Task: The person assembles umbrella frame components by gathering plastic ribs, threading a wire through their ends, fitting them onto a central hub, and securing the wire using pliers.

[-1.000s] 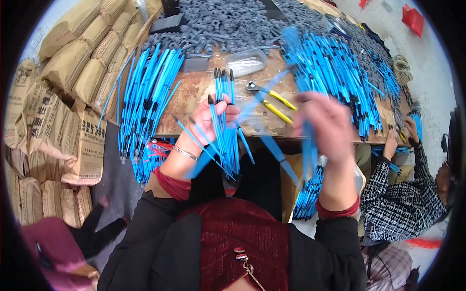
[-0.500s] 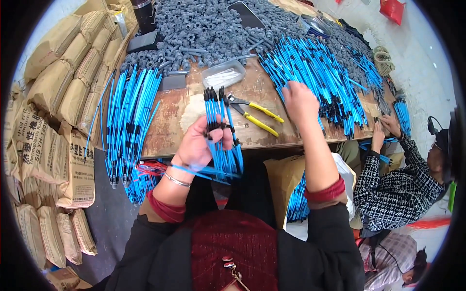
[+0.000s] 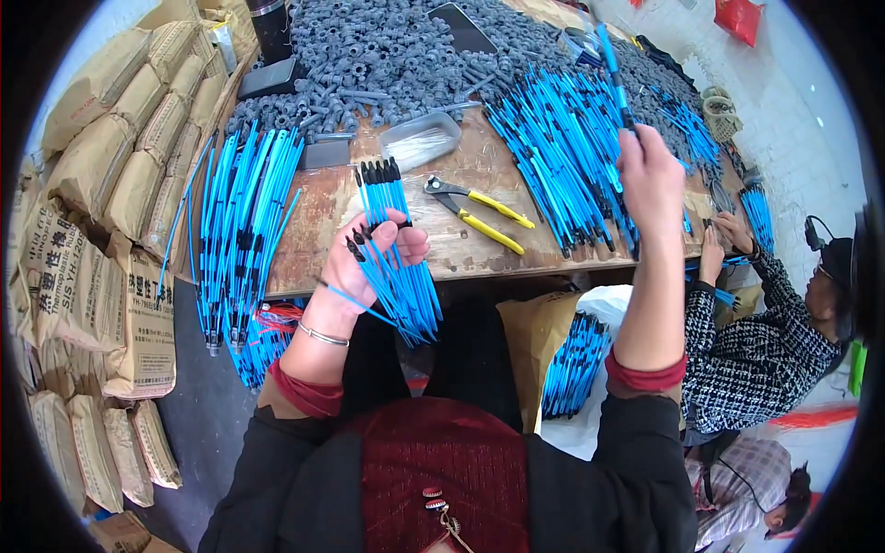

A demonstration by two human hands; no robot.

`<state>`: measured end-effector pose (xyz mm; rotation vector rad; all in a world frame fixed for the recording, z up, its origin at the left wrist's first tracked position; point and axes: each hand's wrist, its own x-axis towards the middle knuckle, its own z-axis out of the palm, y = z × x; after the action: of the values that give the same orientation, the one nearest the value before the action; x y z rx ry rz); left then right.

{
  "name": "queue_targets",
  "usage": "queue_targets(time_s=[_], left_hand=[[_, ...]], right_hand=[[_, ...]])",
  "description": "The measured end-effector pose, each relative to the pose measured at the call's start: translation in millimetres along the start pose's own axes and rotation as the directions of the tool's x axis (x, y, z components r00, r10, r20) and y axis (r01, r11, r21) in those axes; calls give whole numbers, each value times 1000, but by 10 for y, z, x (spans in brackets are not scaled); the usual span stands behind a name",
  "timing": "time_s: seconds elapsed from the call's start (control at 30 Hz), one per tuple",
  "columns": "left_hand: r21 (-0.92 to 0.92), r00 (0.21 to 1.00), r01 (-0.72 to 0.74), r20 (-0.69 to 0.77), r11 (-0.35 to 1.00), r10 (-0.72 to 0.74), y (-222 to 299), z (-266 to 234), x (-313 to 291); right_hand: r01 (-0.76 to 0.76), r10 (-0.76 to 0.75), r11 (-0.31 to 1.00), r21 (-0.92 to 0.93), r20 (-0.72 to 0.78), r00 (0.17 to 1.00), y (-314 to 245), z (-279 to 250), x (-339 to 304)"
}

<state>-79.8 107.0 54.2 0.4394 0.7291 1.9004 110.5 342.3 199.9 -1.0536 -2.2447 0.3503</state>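
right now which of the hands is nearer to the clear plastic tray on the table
Left. The left hand is on the near side of the tray, holding blue strips; the right hand is farther off, to the tray's right, past the pliers.

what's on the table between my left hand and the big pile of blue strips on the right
Yellow-handled pliers lie there on the tabletop, in the head view.
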Motion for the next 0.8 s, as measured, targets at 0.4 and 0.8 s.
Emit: queue_targets(time_s=[0.4, 0.8], left_hand=[[-145, 963, -117, 225, 983, 148, -84, 41, 140], [-200, 997, -71, 1, 977, 73, -61, 71, 135]], right_hand=[[284, -391, 918, 278, 512, 765, -516, 741, -1192], [121, -399, 866, 485, 524, 753, -341, 974, -912]])
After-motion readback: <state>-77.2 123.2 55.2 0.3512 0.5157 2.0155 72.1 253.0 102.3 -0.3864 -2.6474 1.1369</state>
